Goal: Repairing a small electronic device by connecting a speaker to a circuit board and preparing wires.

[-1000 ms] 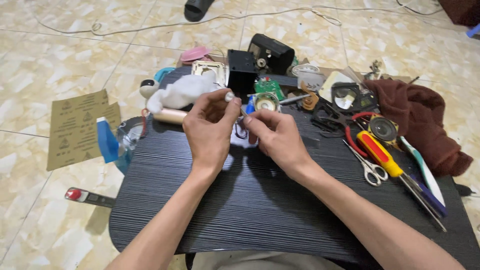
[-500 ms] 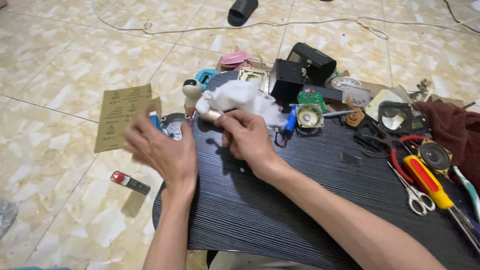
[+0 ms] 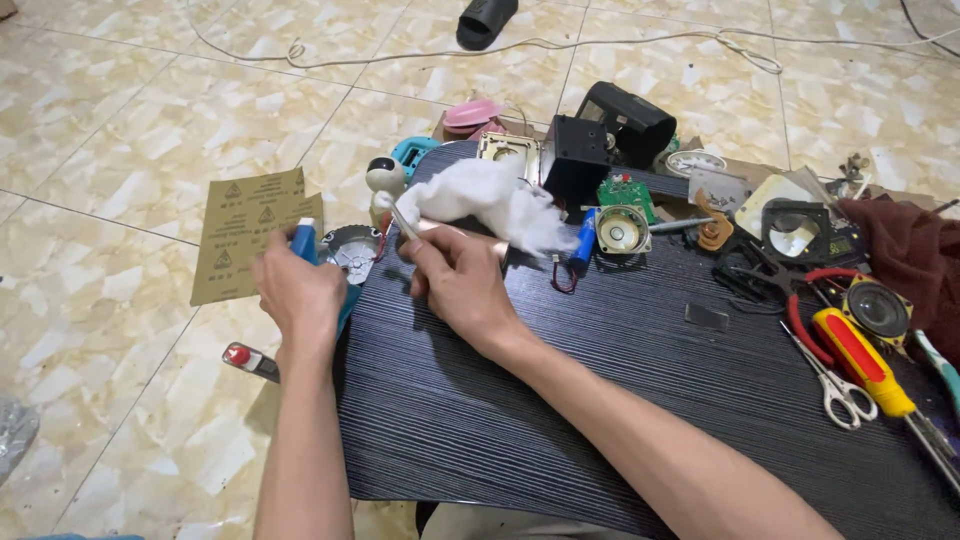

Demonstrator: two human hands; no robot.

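My left hand (image 3: 300,290) has moved to the desk's left edge, closed on the blue spray bottle (image 3: 304,243); my right hand (image 3: 460,280) now grips a copper-coloured tube (image 3: 455,235) beside white cloth (image 3: 490,195).

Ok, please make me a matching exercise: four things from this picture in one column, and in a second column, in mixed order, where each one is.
Things:
1. blue bottle
2. scissors
3. white cloth
4. sandpaper sheet

Places:
A. flat on the tiled floor, left of the table
B. in the left hand, at the table's left edge
C. on the table, just beyond the right hand
D. on the right part of the table, beside the red and yellow screwdriver

Pairs: 1-B, 2-D, 3-C, 4-A
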